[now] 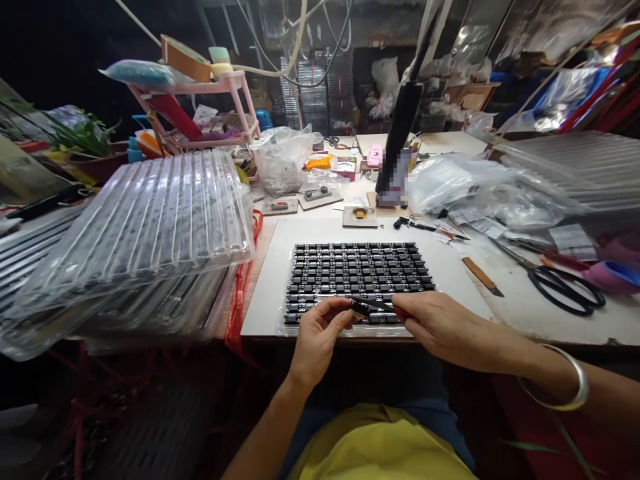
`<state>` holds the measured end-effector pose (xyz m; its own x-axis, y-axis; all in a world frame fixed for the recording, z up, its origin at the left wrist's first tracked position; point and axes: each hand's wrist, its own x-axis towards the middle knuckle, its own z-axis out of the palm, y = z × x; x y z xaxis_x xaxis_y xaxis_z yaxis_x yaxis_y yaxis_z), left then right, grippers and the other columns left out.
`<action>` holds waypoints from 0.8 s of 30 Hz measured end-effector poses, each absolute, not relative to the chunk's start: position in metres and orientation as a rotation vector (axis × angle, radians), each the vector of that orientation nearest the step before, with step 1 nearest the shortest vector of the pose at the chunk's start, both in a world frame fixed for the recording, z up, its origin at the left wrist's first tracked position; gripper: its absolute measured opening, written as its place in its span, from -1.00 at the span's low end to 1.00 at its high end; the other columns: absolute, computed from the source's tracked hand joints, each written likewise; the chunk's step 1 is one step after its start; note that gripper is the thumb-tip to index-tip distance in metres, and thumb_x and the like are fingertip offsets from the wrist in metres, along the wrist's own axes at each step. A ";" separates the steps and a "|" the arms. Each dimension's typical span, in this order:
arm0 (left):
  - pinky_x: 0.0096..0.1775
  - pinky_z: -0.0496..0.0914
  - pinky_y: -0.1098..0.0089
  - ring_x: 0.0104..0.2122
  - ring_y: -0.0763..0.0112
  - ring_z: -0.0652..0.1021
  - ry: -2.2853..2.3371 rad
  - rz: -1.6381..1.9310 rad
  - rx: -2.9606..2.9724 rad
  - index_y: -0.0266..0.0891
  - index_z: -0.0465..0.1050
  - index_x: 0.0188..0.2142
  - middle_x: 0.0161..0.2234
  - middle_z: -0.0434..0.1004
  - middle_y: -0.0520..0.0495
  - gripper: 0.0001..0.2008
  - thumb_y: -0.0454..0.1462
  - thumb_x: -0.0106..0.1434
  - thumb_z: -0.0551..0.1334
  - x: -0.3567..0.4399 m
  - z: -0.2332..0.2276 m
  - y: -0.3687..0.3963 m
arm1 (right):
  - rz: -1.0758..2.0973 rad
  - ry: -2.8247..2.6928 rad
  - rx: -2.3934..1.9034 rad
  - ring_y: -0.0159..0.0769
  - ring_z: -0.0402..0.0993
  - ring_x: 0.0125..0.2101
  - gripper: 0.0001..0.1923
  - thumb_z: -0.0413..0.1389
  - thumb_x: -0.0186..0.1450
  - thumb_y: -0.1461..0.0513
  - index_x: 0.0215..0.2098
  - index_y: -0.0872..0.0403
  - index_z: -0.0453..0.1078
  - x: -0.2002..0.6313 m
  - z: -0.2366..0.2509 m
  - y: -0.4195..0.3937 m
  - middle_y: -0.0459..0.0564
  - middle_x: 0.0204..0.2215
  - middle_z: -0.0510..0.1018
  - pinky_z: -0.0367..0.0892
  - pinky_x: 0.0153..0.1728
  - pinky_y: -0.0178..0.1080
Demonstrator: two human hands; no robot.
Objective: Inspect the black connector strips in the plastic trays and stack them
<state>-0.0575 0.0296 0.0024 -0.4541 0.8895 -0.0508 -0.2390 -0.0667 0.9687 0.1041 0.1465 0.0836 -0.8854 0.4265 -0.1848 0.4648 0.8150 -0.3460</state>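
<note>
Over the front edge of a clear plastic tray [281, 329], both hands meet. The tray holds rows of small black electronic modules [350, 270] with pale pins. Thumb and fingertips of my left hand [320, 333] pinch a small black part [359, 308], its details too small to make out. From the right, my right hand [440, 327] is closed around a thin, dark tool that looks like tweezers [379, 305]. The tool's tip reaches the part at my left fingertips. Some modules in the front rows are hidden behind my hands.
Clear plastic trays [150, 207] are stacked high at the left. To the right lie a craft knife [480, 275], black-handled scissors [565, 287] and plastic bags [465, 187]. A black lamp-like post [400, 133] rises behind the tray, near a small jig [360, 215].
</note>
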 end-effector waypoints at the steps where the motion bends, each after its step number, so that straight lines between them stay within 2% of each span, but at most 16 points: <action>1: -0.24 0.46 0.40 -0.26 0.39 0.55 1.293 1.670 0.751 -0.26 0.49 -0.27 -0.25 0.57 -0.06 -0.82 -0.21 0.16 0.31 -0.055 0.004 0.031 | -0.635 2.901 0.732 -0.39 0.16 -0.55 -0.81 -0.16 0.25 0.35 -0.51 0.03 0.02 0.109 0.083 0.147 -0.12 -0.57 0.31 0.01 -0.48 -0.31; 4: -0.14 0.46 0.32 -0.13 0.33 0.53 1.141 1.702 0.706 -0.27 0.41 -0.31 -0.11 0.54 -0.11 -0.85 -0.23 0.18 0.30 -0.047 0.008 0.034 | -0.759 2.895 0.779 -0.39 0.17 -0.54 -0.82 -0.15 0.24 0.35 -0.52 0.03 0.04 0.122 0.080 0.148 -0.13 -0.57 0.30 0.02 -0.47 -0.31; 9: -0.20 0.49 0.30 -0.19 0.31 0.57 1.073 1.676 0.705 -0.27 0.30 -0.35 -0.22 0.55 -0.11 -0.81 -0.23 0.19 0.29 -0.033 0.011 0.039 | -0.964 2.855 0.870 -0.39 0.19 -0.51 -0.82 -0.15 0.23 0.37 -0.52 0.04 0.06 0.142 0.068 0.146 -0.13 -0.55 0.33 0.05 -0.45 -0.31; 13: -0.36 0.51 0.37 -0.23 0.31 0.56 1.143 1.578 0.724 -0.24 0.32 -0.29 -0.25 0.52 -0.08 -0.78 -0.20 0.17 0.30 -0.022 0.010 0.045 | -1.107 2.830 0.907 -0.41 0.18 -0.50 -0.82 -0.15 0.21 0.39 -0.51 0.04 0.05 0.161 0.057 0.146 -0.15 -0.54 0.31 0.07 -0.45 -0.33; 17: -0.36 0.53 0.37 -0.29 0.37 0.55 1.218 1.531 0.703 -0.21 0.40 -0.13 -0.29 0.49 -0.03 -0.68 -0.18 0.14 0.32 -0.012 0.010 0.050 | -1.175 2.823 0.958 -0.41 0.21 -0.48 -0.84 -0.14 0.19 0.40 -0.50 0.05 0.08 0.185 0.049 0.156 -0.15 -0.52 0.33 0.11 -0.42 -0.34; 19: -0.36 0.54 0.36 -0.30 0.35 0.55 1.261 1.490 0.698 -0.23 0.44 -0.09 -0.29 0.52 -0.06 -0.63 -0.16 0.12 0.34 -0.009 0.009 0.053 | -1.091 2.852 1.024 -0.41 0.23 -0.48 -0.83 -0.16 0.20 0.40 -0.48 0.05 0.12 0.199 0.042 0.167 -0.14 -0.52 0.35 0.13 -0.41 -0.35; 22: -0.31 0.53 0.35 -0.32 0.34 0.57 1.308 1.432 0.696 -0.24 0.49 -0.12 -0.29 0.57 -0.10 -0.62 -0.14 0.09 0.36 -0.006 0.007 0.057 | -0.625 2.900 1.293 -0.37 0.28 -0.45 -0.81 -0.16 0.24 0.38 -0.45 0.08 0.20 0.217 0.028 0.188 -0.08 -0.49 0.41 0.16 -0.35 -0.30; 24: -0.25 0.52 0.36 -0.32 0.35 0.58 1.327 1.406 0.713 -0.23 0.51 -0.14 -0.30 0.59 -0.10 -0.64 -0.14 0.07 0.38 -0.004 0.004 0.059 | -0.345 2.889 1.465 -0.26 0.32 -0.34 -0.81 -0.15 0.26 0.36 -0.36 0.13 0.29 0.225 0.017 0.201 0.07 -0.36 0.47 0.17 -0.25 -0.19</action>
